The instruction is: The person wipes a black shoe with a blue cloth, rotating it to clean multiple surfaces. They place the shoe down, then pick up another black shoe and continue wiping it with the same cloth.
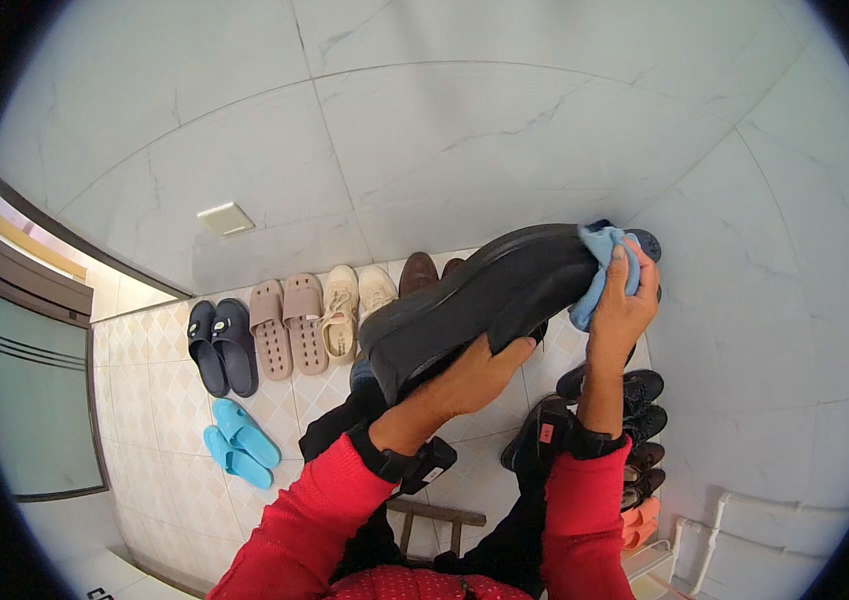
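A large black shoe is held up in front of me, tilted, with one end toward the upper right. My left hand grips it along its near side, thumb lying on the black surface; the rest of the fingers are hidden beneath. At the shoe's upper right end, my right hand pinches a light blue cloth pressed against it. Part of the cloth hangs below the fingers.
Along the tiled wall stand dark slippers, pinkish-brown slippers, cream sneakers and brown shoes. Bright blue slippers lie nearer. Several dark shoes and orange slippers line the right wall, near white pipes.
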`<state>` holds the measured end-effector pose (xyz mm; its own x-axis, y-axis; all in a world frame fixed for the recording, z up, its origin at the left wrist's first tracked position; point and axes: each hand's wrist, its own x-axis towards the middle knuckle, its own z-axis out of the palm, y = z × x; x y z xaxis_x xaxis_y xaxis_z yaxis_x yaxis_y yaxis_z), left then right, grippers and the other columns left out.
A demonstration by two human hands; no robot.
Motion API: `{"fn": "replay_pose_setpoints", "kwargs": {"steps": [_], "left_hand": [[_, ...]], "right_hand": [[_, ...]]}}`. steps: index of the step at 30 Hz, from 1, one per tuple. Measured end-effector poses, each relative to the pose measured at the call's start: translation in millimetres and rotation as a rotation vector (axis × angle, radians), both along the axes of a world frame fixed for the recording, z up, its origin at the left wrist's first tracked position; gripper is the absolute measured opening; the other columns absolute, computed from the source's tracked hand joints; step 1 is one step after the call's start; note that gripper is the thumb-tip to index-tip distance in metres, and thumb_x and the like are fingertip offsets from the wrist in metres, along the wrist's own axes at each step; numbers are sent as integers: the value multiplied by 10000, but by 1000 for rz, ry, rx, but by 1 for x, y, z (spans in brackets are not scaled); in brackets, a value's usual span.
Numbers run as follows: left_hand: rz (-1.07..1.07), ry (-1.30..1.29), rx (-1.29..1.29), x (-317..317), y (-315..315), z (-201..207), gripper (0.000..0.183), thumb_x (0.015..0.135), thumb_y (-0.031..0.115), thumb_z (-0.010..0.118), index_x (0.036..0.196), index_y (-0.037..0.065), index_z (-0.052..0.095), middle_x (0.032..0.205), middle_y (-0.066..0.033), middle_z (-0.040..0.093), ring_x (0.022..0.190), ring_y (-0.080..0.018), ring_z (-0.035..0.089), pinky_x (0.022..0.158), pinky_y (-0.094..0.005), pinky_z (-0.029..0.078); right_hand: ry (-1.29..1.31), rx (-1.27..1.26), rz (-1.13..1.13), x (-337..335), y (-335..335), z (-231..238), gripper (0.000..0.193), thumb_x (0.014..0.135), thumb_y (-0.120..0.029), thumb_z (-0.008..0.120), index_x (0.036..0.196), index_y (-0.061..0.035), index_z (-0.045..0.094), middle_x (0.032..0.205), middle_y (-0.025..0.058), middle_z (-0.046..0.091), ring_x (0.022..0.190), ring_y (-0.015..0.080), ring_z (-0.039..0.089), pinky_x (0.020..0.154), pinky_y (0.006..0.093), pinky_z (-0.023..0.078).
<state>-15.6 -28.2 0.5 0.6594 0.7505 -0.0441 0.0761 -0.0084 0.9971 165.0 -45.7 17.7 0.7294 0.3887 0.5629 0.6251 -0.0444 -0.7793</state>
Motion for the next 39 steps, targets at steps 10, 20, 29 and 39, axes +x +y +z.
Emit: {"fn": "replay_pose_setpoints", "kwargs": {"steps": [10,20,29,39], "left_hand": [[-118,133,820,8,7,-14,331,949,271,525,1037,-28,639,880,-255,662,819,-410,646,764,-476,490],[-10,205,282,4,4,-6,413,951,284,549,1190,-51,587,1077,-215,643,996,-331,604,924,-401,450],[-131,191,11,3,8,-16,307,945,172,524,1173,-28,576,999,-73,626,933,-188,549,869,-334,444],[-6,-173,-98,5,10,-12,257,859,42,565,1106,-13,613,1065,-74,617,1011,-217,558,917,-334,438]], "right_hand": [[-264,-453,730,-48,-12,35,156,795,-104,727,946,-73,704,932,94,638,890,254,628,801,318,496],[-117,-104,-57,10,-1,11,136,831,-145,705,951,-89,676,942,110,621,886,295,626,775,373,501],[-288,-252,411,-40,0,10,167,809,-132,719,968,-93,688,967,105,640,917,279,632,817,350,498],[-299,-114,129,-20,7,6,154,822,-129,709,971,-101,679,974,107,619,927,295,617,831,376,500]]}}
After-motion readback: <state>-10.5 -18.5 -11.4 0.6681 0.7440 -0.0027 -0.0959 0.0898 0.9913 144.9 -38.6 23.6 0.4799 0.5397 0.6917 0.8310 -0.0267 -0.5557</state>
